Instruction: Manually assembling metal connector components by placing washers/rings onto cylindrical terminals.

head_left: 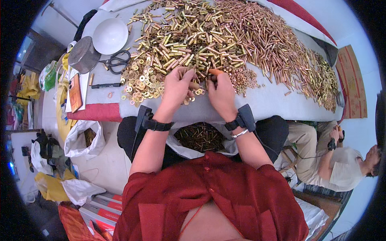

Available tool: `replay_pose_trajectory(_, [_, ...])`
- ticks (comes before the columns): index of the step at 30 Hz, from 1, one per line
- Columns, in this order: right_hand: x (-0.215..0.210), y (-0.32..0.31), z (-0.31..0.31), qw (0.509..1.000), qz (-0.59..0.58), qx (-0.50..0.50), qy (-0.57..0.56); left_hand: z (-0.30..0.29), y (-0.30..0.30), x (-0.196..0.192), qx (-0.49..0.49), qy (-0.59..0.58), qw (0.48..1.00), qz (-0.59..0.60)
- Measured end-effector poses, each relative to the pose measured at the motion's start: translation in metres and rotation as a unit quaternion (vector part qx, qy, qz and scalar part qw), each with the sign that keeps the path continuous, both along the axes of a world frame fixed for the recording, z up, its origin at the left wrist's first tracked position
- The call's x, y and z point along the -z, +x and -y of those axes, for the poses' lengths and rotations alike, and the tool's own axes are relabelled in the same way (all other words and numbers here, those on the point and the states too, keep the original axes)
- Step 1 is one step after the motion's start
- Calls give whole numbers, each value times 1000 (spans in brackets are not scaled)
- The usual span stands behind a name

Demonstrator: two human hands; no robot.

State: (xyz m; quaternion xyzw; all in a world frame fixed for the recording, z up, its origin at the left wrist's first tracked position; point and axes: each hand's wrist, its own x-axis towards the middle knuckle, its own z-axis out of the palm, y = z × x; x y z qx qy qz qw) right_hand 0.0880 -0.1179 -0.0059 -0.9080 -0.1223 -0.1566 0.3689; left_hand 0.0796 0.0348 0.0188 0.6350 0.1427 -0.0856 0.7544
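My left hand [177, 86] is closed, thumb and fingers pinched together at the near edge of the heap. Close beside it my right hand [221, 91] is closed too, its fingers curled and an orange cover [215, 72] on one finger. Whatever they pinch is too small to make out. Gold-coloured washers [142, 82] lie in a pile left of my left hand. Small copper-coloured rings, perhaps nuts [244, 78], lie right of my right hand. Beyond both spreads a heap of brass-coloured metal tubes [185, 52]. Below my wrists, a white bag [175, 149] holds dark screw-like pieces [200, 137].
On the table's left are a white bowl [110, 36], a metal pot [83, 55], black scissors [117, 62], a black marker [105, 85] and an orange phone [75, 93]. Another white bag [82, 142] stands on the floor. A person [341, 162] sits at the right.
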Motion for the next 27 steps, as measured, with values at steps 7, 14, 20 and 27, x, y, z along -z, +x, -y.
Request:
replay_pose_trajectory(7, [-12,-3,6,992,32,-8,119,-1,53,9,-28,47,996,66])
replay_pose_trajectory(14, [-16,-25,21,933,-93,-18,347,-3,43,-17,-15,24,997,68])
replay_pose_trajectory(20, [-15,-59,35,842,-254,-52,474,8,-23,-29,52,-39,998,-14])
replay_pose_trajectory(27, [-18,-49,27,823,-230,-63,515,19,-54,0,18,-124,992,-23])
